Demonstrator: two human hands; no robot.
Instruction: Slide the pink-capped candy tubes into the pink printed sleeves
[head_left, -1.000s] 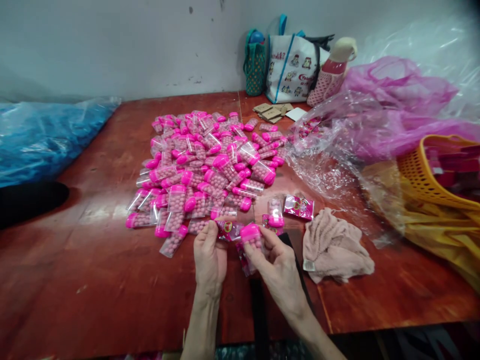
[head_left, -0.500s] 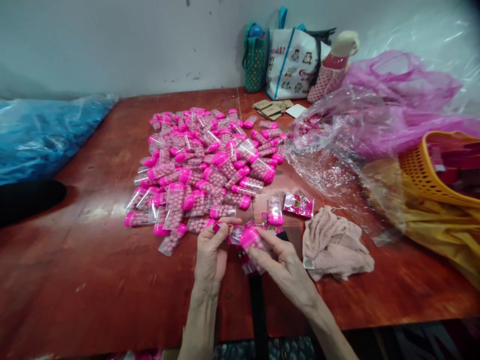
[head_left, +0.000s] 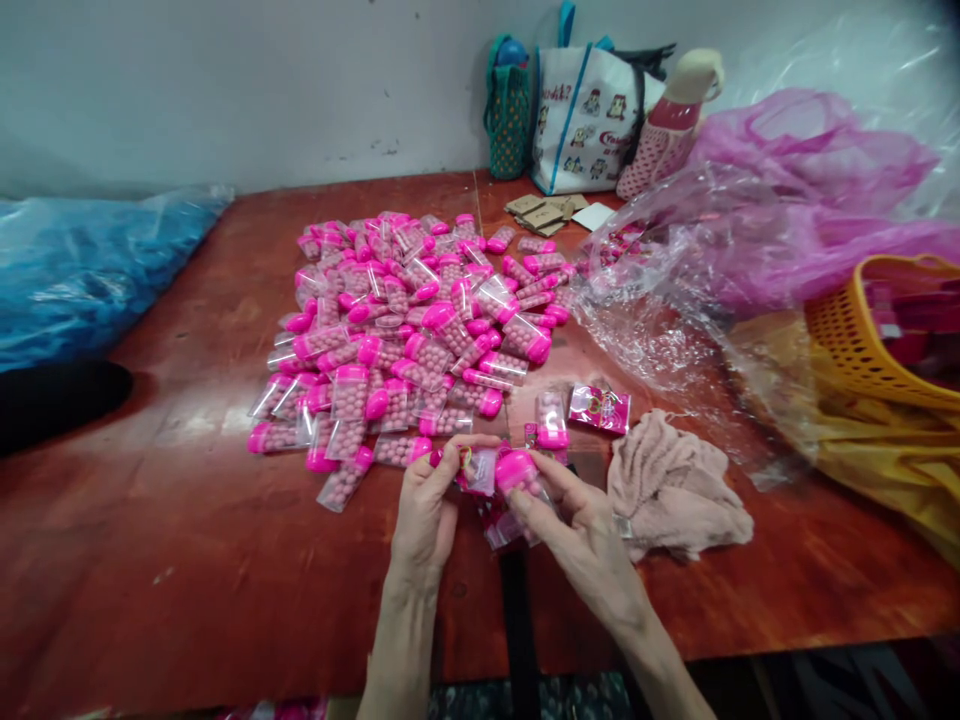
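Note:
My left hand (head_left: pixel 427 500) is closed, pinching a small magenta packet (head_left: pixel 477 470) with a shiny clear part between thumb and fingers. In my right hand (head_left: pixel 574 525) is a clear container (head_left: pixel 519 470) with a bright pink cap, cap end toward the packet; pink balls show inside. The two items are side by side, and I cannot tell whether they touch. Beneath the hands lie more magenta printed packets (head_left: pixel 499 525), partly hidden. Just beyond them are another capped container (head_left: pixel 552 420) and a magenta packet (head_left: pixel 599 408). A large heap of similar containers (head_left: pixel 427 350) spreads behind my left hand.
A crumpled pink cloth (head_left: pixel 675 485) lies right of my right hand. Clear plastic (head_left: pixel 645 320) and a yellow basket (head_left: pixel 840 335) are farther right. A blue plastic-wrapped bundle (head_left: pixel 90 270) is at left. Bag (head_left: pixel 577 120), bottles and cardboard pieces (head_left: pixel 546 212) stand or lie by the wall.
The container in my right hand has shifted slightly right. The packet in my left hand has turned, so more of its shiny face shows. The heap has not changed.

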